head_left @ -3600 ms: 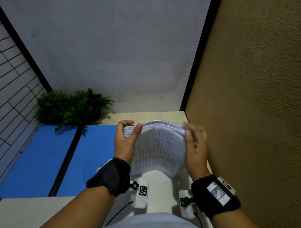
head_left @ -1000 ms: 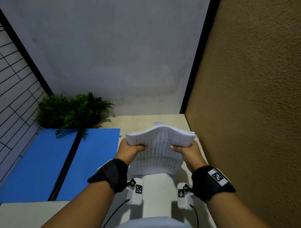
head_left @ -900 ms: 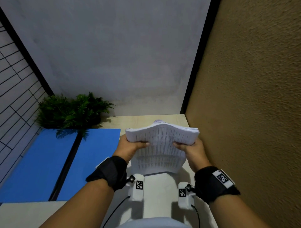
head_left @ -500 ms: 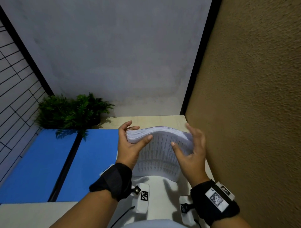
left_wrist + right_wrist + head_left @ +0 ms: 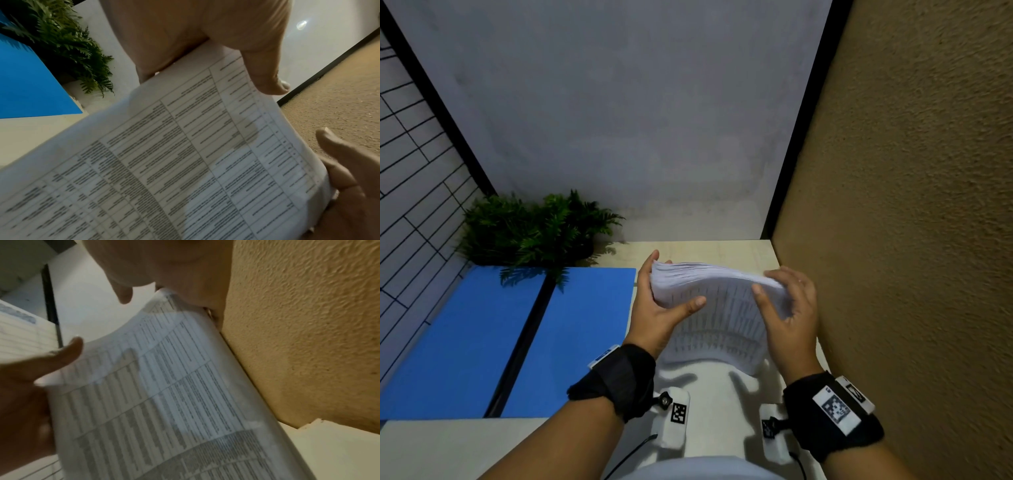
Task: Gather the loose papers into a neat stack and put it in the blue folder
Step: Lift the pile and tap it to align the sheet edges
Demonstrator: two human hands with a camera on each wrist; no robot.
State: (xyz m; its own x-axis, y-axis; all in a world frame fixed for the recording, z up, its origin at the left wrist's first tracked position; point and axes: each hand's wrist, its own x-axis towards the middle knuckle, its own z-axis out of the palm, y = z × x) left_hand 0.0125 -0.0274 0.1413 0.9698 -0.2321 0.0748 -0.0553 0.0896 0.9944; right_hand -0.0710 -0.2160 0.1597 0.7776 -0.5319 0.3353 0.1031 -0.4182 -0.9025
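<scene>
A thick stack of printed papers [image 5: 719, 315] stands nearly upright and bowed, between my hands over the table's right end. My left hand [image 5: 676, 279] grips its left edge, thumb [image 5: 693, 304] on the printed face and fingers behind. My right hand [image 5: 774, 286] grips the upper right corner, thumb in front and fingers curled over the top. The blue folder [image 5: 465, 342] lies open and flat on the table to the left. The left wrist view shows the stack of papers [image 5: 185, 162] under my left thumb [image 5: 267, 73]. The right wrist view shows the printed sheets [image 5: 174, 394] close to the brown wall.
A green fern-like plant [image 5: 534, 229] stands at the back, just past the folder's far edge. A rough brown wall [image 5: 911, 240] runs close along the right of the stack. A grey wall closes the back. Pale tabletop [image 5: 705, 251] shows beyond the papers.
A second ago both hands held the stack from below with its top edge raised. They have since moved to the stack's sides, and the stack sits slightly lower.
</scene>
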